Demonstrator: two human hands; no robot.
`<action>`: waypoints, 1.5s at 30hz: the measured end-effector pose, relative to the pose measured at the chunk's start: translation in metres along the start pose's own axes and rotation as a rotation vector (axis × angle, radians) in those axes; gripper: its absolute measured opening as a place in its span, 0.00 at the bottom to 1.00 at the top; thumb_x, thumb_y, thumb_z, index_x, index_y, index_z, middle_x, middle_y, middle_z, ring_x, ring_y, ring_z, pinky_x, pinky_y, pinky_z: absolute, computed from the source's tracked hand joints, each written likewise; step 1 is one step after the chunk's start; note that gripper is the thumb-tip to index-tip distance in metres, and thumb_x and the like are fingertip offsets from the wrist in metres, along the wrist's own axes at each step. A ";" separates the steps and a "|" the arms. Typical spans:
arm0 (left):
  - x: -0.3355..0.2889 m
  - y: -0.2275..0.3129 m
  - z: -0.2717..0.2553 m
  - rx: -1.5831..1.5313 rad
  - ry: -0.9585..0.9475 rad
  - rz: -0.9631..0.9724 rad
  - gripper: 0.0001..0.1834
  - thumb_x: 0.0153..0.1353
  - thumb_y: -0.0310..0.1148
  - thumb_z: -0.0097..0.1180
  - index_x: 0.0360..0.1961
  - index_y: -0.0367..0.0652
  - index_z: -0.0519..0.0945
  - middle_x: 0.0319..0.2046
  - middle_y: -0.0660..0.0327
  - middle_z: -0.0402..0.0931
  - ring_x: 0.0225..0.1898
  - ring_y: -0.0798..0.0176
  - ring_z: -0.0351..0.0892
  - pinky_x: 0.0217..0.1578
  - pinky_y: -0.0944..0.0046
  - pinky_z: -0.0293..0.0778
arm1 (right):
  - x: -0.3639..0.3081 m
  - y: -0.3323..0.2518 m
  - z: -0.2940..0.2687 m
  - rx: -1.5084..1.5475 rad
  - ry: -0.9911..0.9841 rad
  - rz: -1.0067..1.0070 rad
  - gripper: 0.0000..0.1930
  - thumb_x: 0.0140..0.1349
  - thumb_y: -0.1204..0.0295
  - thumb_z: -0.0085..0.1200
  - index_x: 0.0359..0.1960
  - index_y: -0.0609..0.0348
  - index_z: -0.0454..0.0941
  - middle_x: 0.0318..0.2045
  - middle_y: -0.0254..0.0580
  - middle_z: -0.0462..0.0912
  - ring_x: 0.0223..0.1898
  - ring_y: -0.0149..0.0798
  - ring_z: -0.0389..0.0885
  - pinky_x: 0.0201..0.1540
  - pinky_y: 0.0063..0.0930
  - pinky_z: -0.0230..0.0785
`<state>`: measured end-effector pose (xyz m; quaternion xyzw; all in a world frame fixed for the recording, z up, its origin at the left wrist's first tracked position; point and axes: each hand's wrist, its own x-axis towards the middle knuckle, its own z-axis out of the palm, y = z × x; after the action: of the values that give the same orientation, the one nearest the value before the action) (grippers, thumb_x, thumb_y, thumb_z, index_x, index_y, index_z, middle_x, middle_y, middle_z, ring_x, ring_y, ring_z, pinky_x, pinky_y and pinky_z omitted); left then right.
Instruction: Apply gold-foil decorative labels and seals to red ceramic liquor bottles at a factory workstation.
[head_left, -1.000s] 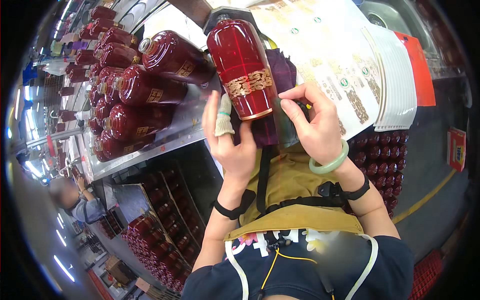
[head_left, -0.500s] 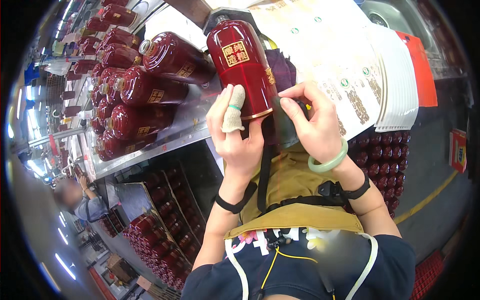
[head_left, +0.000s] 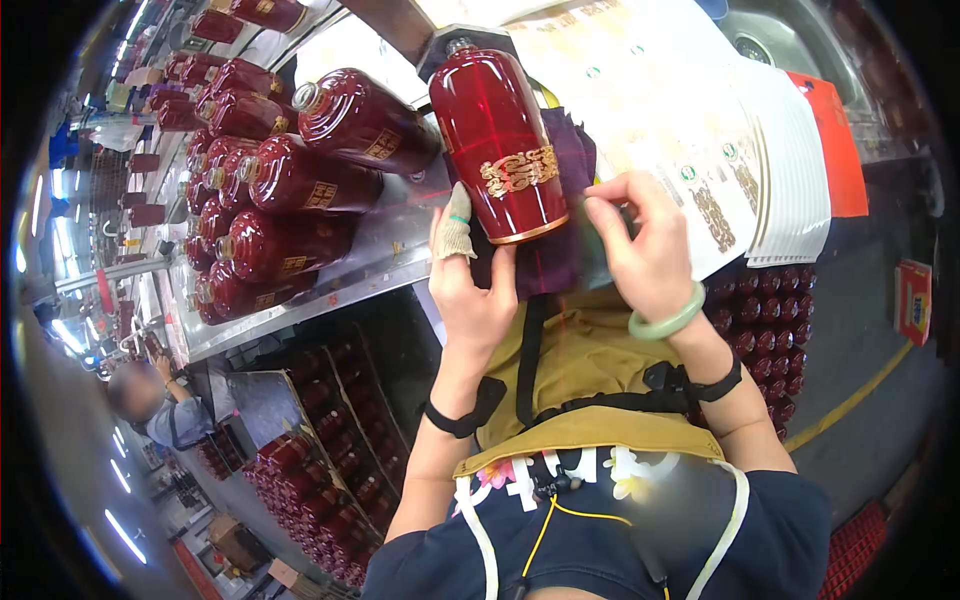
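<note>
- While the left hand [head_left: 470,290] props the red bottle [head_left: 500,145] from below, its fingers pressed on the base, the bottle lies at 12 o'clock over a purple cloth [head_left: 560,240].
- Right hand [head_left: 645,250]: fingers pinched together at the bottle's base, seemingly on a label.
- Label sheets [head_left: 700,130] sit at 1 o'clock; more bottles [head_left: 290,180] crowd the table at 10 o'clock, crated ones below.

A stainless-steel workbench [head_left: 330,285] runs along the left, loaded with rows of red glazed bottles [head_left: 270,190] lying on their sides. Stacked label sheets [head_left: 700,120] lie fanned at upper right, beside an orange sheet [head_left: 835,150]. Below the bench, crates of red bottles [head_left: 320,480] stand on the floor. The grey floor [head_left: 860,400] carries a yellow line [head_left: 850,405]. Ceiling strip lights [head_left: 120,530] reflect at lower left.
</note>
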<state>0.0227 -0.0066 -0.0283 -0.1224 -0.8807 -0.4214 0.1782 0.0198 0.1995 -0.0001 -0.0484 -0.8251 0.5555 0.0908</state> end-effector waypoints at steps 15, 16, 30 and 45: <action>0.119 0.021 -0.007 -0.903 -0.335 -0.731 0.28 0.69 0.43 0.67 0.61 0.32 0.79 0.49 0.52 0.87 0.47 0.59 0.89 0.52 0.58 0.84 | 0.081 -0.064 -0.063 0.127 -0.185 -0.319 0.13 0.72 0.62 0.64 0.43 0.61 0.82 0.32 0.40 0.78 0.35 0.34 0.75 0.41 0.29 0.68; 0.110 0.030 -0.011 -0.912 -0.412 -0.782 0.29 0.69 0.43 0.66 0.62 0.32 0.78 0.50 0.53 0.87 0.48 0.59 0.89 0.53 0.57 0.84 | 0.091 -0.068 -0.070 0.124 -0.193 -0.367 0.12 0.72 0.63 0.64 0.45 0.59 0.81 0.27 0.32 0.71 0.30 0.27 0.67 0.35 0.26 0.63; 0.109 0.133 0.048 -0.366 -0.629 0.257 0.61 0.49 0.44 0.81 0.77 0.27 0.59 0.71 0.36 0.65 0.74 0.39 0.65 0.74 0.50 0.59 | 0.068 -0.058 -0.245 -0.345 -0.102 -0.413 0.09 0.70 0.66 0.64 0.39 0.60 0.87 0.36 0.49 0.82 0.39 0.51 0.83 0.44 0.43 0.74; 0.090 0.100 0.007 -0.112 -0.334 0.048 0.28 0.55 0.21 0.70 0.60 0.36 0.84 0.70 0.47 0.74 0.71 0.46 0.74 0.70 0.52 0.69 | 0.219 0.126 -0.535 -1.254 0.727 0.403 0.21 0.74 0.47 0.53 0.52 0.45 0.88 0.56 0.49 0.84 0.59 0.59 0.83 0.59 0.57 0.76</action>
<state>-0.0240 0.0664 0.0754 -0.2212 -0.8701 -0.4392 0.0324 -0.0887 0.7727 0.1005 -0.4217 -0.8799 -0.0636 0.2096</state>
